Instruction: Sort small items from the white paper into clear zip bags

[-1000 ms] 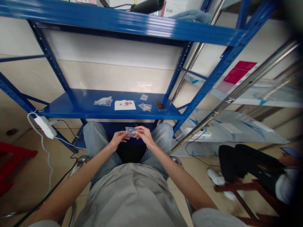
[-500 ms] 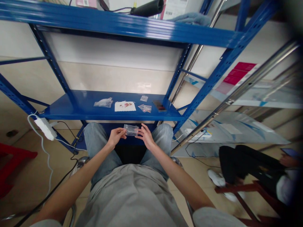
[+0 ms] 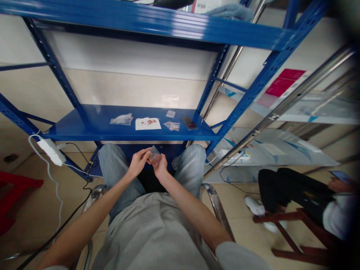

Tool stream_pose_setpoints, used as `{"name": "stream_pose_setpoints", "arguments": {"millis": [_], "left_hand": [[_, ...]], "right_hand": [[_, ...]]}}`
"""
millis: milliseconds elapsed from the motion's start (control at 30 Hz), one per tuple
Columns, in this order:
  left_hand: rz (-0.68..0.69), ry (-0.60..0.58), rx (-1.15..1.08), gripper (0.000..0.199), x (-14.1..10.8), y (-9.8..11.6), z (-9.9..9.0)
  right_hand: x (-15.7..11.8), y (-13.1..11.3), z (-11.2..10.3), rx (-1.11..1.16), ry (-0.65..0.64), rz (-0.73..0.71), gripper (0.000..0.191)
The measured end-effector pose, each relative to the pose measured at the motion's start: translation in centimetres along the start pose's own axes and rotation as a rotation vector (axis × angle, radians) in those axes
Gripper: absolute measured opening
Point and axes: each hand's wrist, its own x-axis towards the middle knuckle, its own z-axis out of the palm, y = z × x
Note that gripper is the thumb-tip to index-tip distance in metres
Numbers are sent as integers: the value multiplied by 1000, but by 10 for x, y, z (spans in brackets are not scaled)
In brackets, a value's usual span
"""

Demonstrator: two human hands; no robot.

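A small clear plastic bag (image 3: 155, 151) is held over my lap, just below the blue shelf's front edge. My left hand (image 3: 140, 161) pinches its left side. My right hand (image 3: 161, 165) has its fingers closed round the lower right part of the bag. On the blue shelf (image 3: 95, 129) lie a pile of clear bags (image 3: 122, 119) at the left and a white cloth (image 3: 140, 124) with small reddish pieces on it in the middle. Further right are a small bag (image 3: 170, 114), bags with reddish contents (image 3: 172, 126) and a dark item (image 3: 189, 123).
A blue upper beam (image 3: 157, 28) crosses above the shelf. White power strip (image 3: 51, 151) and cables hang at the left, near a red stool (image 3: 19, 182). Metal poles (image 3: 253, 133) stand at the right. Another person (image 3: 298, 187) sits at the far right, holding a phone.
My right hand has moved left and its spread fingers have closed on the bag. The bag is now tilted and more covered by my hands. The view has shifted slightly.
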Motion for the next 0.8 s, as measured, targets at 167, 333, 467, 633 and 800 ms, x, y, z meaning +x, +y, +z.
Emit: {"name": "stream_pose_setpoints", "arguments": {"millis": [167,333,467,633,800], "left_hand": [[92,21,44,50,-4,10,1],[170,21,211,35,-7,6,-2],[131,54,218,25,-3,-3,-4],[10,112,68,27,3,-5,-4],[28,204,-8,28,4,-5,-4]], "right_hand": [[11,11,20,30,-15,-22,38],[13,9,25,63,53,1,38],[13,8,22,49,58,37,37],[14,4,27,2,-6,61,38],[14,0,36,-56,-151,18,40]]}}
